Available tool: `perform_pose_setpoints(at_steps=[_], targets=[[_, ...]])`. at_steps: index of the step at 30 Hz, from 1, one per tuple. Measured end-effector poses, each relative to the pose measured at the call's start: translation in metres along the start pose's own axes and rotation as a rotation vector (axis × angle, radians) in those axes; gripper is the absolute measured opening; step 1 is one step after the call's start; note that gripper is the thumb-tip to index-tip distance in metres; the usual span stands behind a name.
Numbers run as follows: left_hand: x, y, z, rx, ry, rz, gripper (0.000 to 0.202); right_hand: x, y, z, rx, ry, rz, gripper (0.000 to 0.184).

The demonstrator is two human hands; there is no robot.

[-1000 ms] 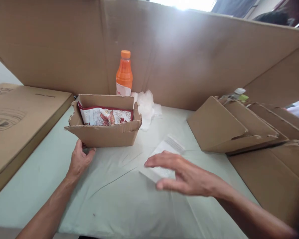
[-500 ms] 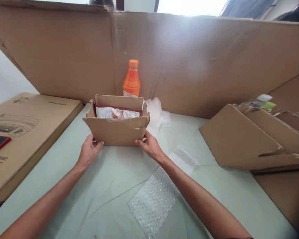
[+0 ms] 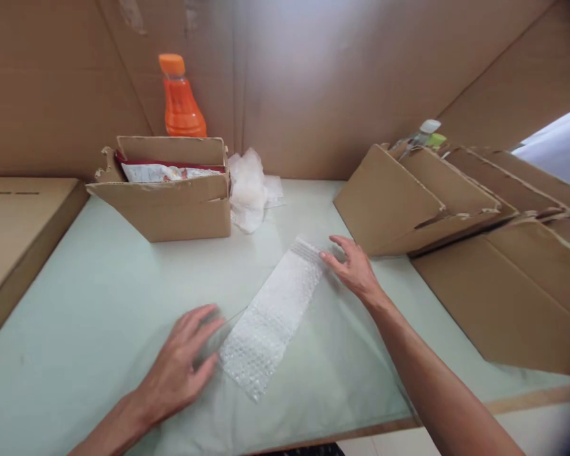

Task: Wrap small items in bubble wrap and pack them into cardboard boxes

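Observation:
A strip of clear bubble wrap (image 3: 270,316) lies slantwise on the pale green tabletop. Beside its near left end is my left hand (image 3: 183,358), fingers apart and holding nothing. My right hand (image 3: 351,266) is at the far right corner of the strip, thumb and fingers spread; whether the thumb touches the wrap I cannot tell. Farther back on the left stands a small open cardboard box (image 3: 185,212) with printed packets (image 3: 166,172) inside, apart from both hands.
Behind the small box stands an orange bottle (image 3: 183,104), with crumpled white wrapping (image 3: 247,190) to the box's right. Several open cardboard boxes (image 3: 389,196) line the right side, one holding a bottle with a white cap (image 3: 430,126). A flat carton (image 3: 33,221) lies left.
Both hands have let go of the small cardboard box and moved down to the bubble wrap. The view has turned right and downward. The box now stands at the left.

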State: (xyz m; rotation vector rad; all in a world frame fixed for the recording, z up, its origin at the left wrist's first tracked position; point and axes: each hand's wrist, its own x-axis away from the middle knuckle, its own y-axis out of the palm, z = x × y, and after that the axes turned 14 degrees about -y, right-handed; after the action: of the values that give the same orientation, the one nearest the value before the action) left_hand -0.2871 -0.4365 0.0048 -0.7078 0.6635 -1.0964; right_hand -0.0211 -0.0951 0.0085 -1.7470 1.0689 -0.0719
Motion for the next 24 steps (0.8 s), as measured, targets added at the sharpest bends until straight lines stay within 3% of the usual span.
perform_pose_setpoints(at_steps=[3,7,10,14,17,21,24], targets=[[-0.017,0.021,0.032,-0.045,0.175,-0.075,0.049,0.009,0.004,0.001,0.06,0.025,-0.084,0.034],[-0.03,0.028,0.058,-0.081,0.221,-0.033,0.026,-0.001,0.017,-0.036,-0.023,-0.179,-0.013,0.017],[-0.016,0.019,0.072,-0.084,0.21,0.018,0.023,-0.015,0.027,-0.063,-0.02,-0.326,0.026,0.022],[0.004,0.004,0.078,-0.074,0.121,-0.069,0.021,-0.016,0.035,-0.072,0.024,-0.274,-0.1,0.051],[0.015,-0.005,0.068,0.027,0.063,-0.15,0.032,0.02,0.016,-0.068,-0.078,-0.317,-0.247,0.054],[0.021,-0.01,0.048,0.147,0.025,-0.127,0.041,0.09,-0.032,-0.079,-0.226,-0.471,-0.543,0.068],[0.016,-0.005,0.044,0.217,0.03,-0.138,0.048,0.124,-0.044,-0.106,-0.223,-0.517,-0.555,0.073]])
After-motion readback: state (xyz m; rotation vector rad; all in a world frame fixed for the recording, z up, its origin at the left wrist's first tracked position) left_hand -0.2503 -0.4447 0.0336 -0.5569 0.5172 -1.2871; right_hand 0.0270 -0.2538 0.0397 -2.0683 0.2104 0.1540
